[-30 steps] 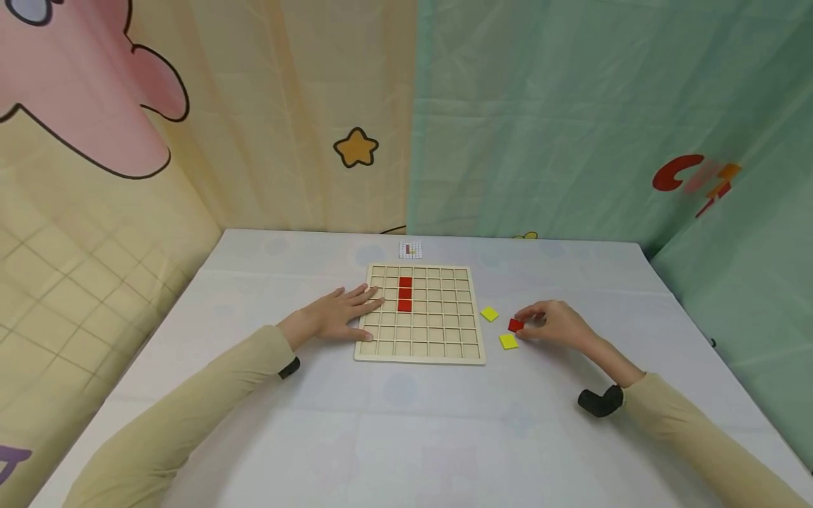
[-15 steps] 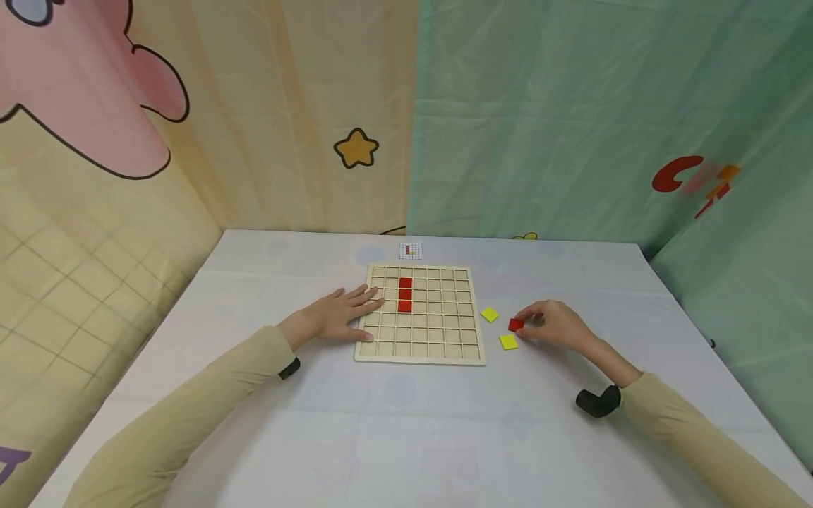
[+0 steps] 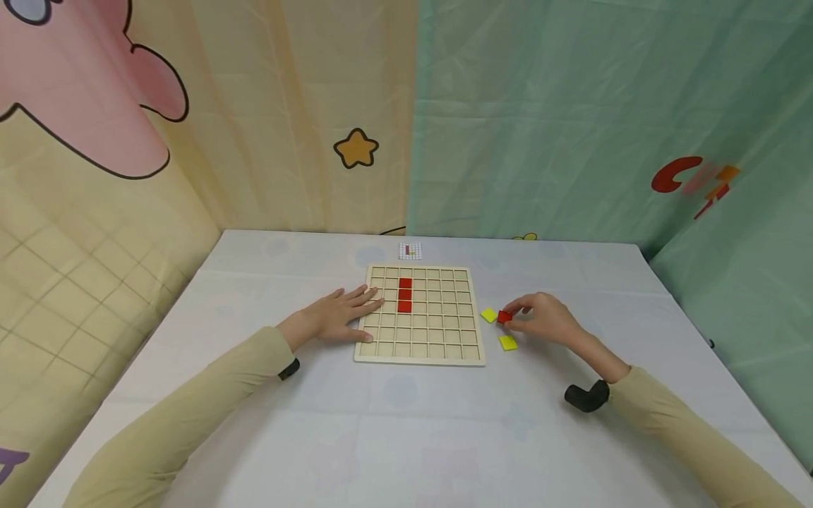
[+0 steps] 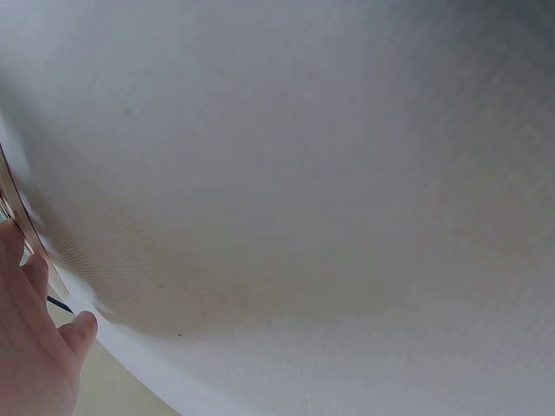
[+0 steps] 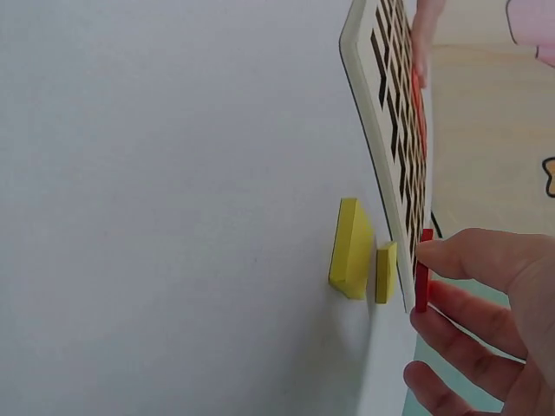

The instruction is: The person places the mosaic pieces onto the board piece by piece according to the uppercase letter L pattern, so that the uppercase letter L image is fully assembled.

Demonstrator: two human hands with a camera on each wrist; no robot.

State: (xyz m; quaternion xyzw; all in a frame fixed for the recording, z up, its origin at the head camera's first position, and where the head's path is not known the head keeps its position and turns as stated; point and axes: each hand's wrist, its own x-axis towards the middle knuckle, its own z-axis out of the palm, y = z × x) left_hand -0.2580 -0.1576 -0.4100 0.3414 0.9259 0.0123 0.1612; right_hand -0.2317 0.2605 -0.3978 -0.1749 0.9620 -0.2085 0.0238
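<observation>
A pale wooden grid board point(image 3: 444, 346) lies on the table, with red tiles point(image 3: 405, 295) filling three cells of one column. My left hand point(image 3: 333, 315) rests with spread fingers on the board's left edge; the left wrist view shows only part of it. To the right of the board, my right hand point(image 3: 545, 319) pinches a red square tile point(image 3: 504, 317) between thumb and fingers. The right wrist view shows this red tile point(image 5: 422, 277) held on edge, off the table. Two yellow tiles lie near that hand, one yellow tile point(image 3: 488, 315) beside the board and another yellow tile point(image 3: 508, 343) closer to me.
A small printed grid card point(image 3: 410, 250) lies behind the board. The white cloth-covered table point(image 3: 406, 437) reaches back to printed curtains point(image 3: 540, 127). A black band point(image 3: 587, 396) sits at my right wrist.
My right hand has lifted the red tile and moved it left, towards the board and the farther yellow tile. My left hand stays where it was.
</observation>
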